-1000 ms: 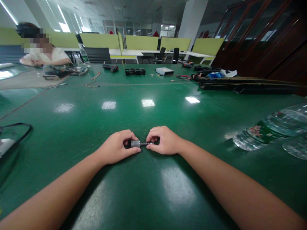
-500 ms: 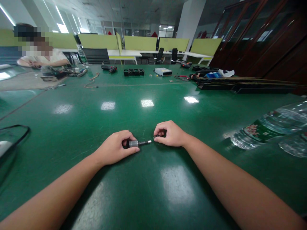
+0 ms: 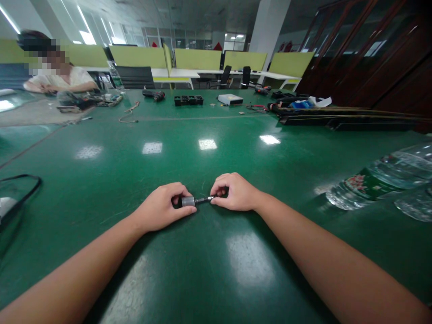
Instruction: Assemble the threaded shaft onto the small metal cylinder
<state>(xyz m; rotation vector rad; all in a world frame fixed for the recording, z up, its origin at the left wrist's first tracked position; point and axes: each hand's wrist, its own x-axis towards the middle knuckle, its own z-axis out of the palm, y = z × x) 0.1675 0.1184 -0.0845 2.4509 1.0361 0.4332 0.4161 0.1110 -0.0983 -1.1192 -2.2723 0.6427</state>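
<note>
Near the middle of the green table (image 3: 189,148), my left hand (image 3: 165,207) is closed around a grey cylindrical tool (image 3: 188,201) with a black back end. A thin dark shaft (image 3: 202,200) sticks out of it to the right, with a bright metal tip. My right hand (image 3: 236,192) pinches a small dark part at that tip, between thumb and fingers. Most of the small part is hidden by the fingertips.
Clear plastic bottles (image 3: 367,184) lie at the right. A black cable (image 3: 33,177) curves at the left edge. Along the far side are a power drill (image 3: 154,95), a black slotted block (image 3: 189,101), a silver box (image 3: 230,99) and long black bars (image 3: 303,119). A person (image 3: 60,81) sits far left.
My right hand has moved a little left and down, bringing the small part against the shaft's tip. My left hand has hardly moved.
</note>
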